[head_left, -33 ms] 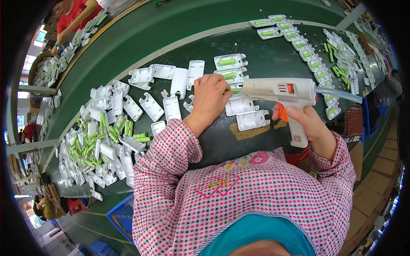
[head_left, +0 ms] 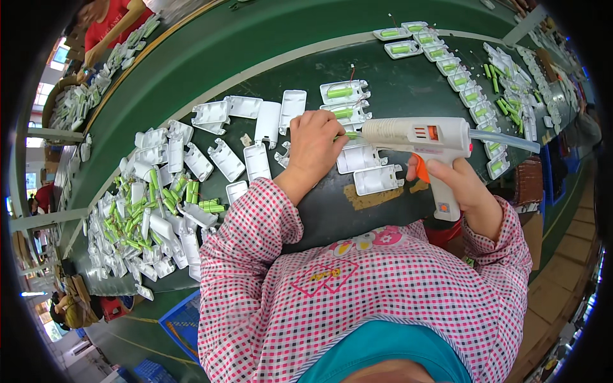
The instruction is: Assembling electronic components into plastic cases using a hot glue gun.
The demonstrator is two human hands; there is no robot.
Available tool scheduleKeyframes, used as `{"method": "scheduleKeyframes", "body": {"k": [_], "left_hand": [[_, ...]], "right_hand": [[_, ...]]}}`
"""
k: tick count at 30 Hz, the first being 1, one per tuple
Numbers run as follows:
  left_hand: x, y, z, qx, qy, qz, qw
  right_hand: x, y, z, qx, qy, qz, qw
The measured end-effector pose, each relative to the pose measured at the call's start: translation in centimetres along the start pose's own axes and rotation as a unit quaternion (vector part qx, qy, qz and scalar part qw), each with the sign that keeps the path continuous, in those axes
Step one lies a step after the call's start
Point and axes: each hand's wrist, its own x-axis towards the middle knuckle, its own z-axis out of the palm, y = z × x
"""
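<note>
Glue gun (head_left: 415,131) in the right hand (head_left: 461,182), grip wrapped round its handle (head_left: 443,196), tip (head_left: 366,132) beside the left hand (head_left: 315,142), that grip too hidden to tell, white cases (head_left: 377,180) and green batteries (head_left: 340,93) on the table (head_left: 408,89).

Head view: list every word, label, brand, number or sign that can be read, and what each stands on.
Wording is not copied here.
White glue gun: small marks on the body and a square label low on the handle, too small to read.
Checked smock: yellow marking inside pink diamond outlines, too blurred to read surely.
Co-worker's red shirt: pale lettering, not transcribed.
</note>
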Motion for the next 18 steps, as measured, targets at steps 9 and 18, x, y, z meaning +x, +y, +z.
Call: {"method": "scheduleKeyframes", "body": {"k": [9, 18], "left_hand": [[0.4, 0.4, 0.4, 0.002, 0.012, 0.007, 1.0], [-0.2, 1.0, -2.0, 0.069, -0.011, 0.037, 0.997]], "right_hand": [[0.8, -0.1, 0.3, -0.019, 0.007, 0.014, 1.0], [0.1, 0.7, 0.1, -0.024, 0.002, 0.03, 0.999]]}}
